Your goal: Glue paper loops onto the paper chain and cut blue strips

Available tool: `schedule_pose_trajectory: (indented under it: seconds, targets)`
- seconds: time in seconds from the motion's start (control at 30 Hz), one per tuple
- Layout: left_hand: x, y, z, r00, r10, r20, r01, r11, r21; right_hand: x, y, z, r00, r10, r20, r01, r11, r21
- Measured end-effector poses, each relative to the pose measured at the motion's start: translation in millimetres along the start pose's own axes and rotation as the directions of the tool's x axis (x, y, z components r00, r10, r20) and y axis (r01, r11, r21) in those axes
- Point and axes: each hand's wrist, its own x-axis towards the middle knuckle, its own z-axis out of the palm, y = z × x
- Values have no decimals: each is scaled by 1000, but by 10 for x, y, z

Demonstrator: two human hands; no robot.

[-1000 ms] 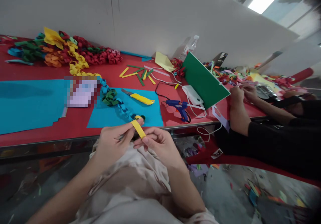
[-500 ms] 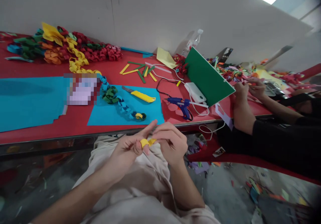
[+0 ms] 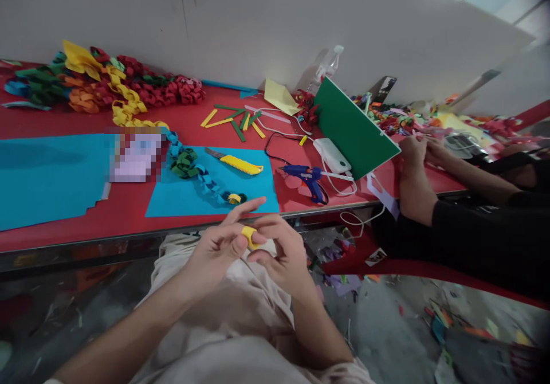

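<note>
both the left hand (image 3: 217,249) and right hand (image 3: 279,252) pinch a small curled yellow paper strip (image 3: 249,236). a paper chain (image 3: 201,179) of flat looped links lies on the red surface (image 3: 129,209).

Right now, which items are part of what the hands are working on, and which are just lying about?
In use:
- yellow paper strip, curled, pinched between left hand and right hand

Lying about:
- paper chain
- yellow utility knife
- blue glue gun
- green board
- loose cut strips
</note>
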Motion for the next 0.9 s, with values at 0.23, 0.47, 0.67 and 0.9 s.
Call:
schedule_pose_trajectory:
  seconds: [0.23,0.47,0.67,0.9]
  targets:
    - [160,-136,-147,951,292,-105,-223,880,420,-81,146,41,963,154,-222,-91,958,272]
    - [524,-236,-453,954,274,120,-179,202,963,7,411,-273,869,489,-76,-431,823,371]
    - [539,-302,-493,953,252,168,-229,237,944,50,512,-147,812,568,138,-571,720,394]
    - [487,-181,-546,924,311,224,-301,226,927,94,538,-169,776,607,172,-631,750,199]
